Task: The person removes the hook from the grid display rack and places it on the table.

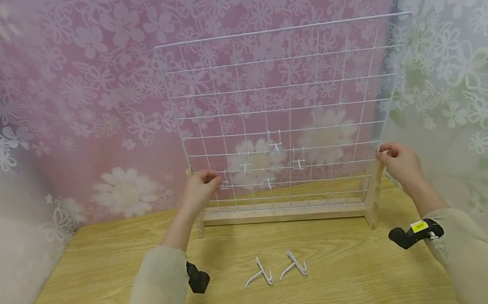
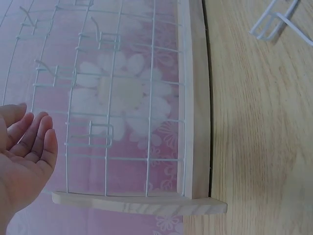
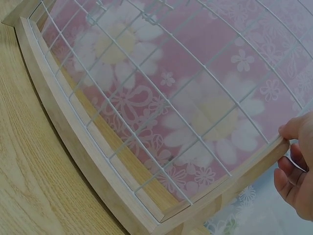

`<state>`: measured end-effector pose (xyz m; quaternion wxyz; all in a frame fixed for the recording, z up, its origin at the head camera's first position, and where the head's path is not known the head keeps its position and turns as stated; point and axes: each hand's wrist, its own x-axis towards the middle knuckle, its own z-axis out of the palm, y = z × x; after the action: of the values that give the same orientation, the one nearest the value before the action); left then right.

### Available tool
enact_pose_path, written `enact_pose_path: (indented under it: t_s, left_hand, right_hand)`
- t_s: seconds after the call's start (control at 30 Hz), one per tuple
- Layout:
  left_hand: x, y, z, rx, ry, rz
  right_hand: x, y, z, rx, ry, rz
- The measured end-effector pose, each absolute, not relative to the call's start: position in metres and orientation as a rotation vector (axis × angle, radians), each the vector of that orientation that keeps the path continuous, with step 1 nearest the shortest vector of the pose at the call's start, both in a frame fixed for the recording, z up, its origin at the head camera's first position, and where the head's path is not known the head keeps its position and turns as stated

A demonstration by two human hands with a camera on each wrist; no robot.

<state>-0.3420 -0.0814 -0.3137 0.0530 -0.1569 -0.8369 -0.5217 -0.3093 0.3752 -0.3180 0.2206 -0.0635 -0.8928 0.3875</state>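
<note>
Wire grid (image 1: 290,109) between outstretched arms (image 1: 148,291): right hand (image 1: 402,163) grips its wooden stand (image 1: 283,213) (left hand (image 1: 199,187) loosely curled, released)

Hooks (image 1: 297,261) on table (image 1: 344,286), grid rack (image 1: 287,109) behind

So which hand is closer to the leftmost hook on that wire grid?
The left. The left hand is right beside the leftmost hook, while the right hand is across the wire grid, at the right side of the wooden stand.
</note>
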Motion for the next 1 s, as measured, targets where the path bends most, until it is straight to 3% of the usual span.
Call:
enact_pose_path:
  t_s: [1.0]
  left_hand:
    - [-0.354, -0.032, -0.298, -0.389, -2.594, -1.502]
  right_hand:
    - [-0.308, 0.375, -0.32, -0.113, -2.439, 1.048]
